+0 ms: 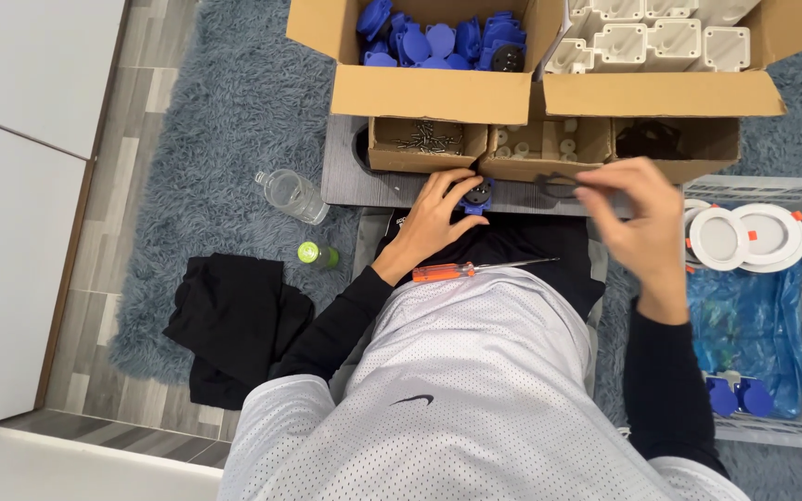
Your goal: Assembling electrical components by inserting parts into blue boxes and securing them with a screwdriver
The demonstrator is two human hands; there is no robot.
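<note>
My left hand (433,218) holds a blue plug (477,197) tight. My right hand (638,209) pinches a small black ring (557,183), just right of the plug. A screwdriver (475,269) lies below.

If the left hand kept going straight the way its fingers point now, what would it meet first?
The left hand already rests on a small blue round plastic part with a black centre. Beyond that, probably the front wall of the small open cardboard box of white pieces, though depth is unclear.
</note>
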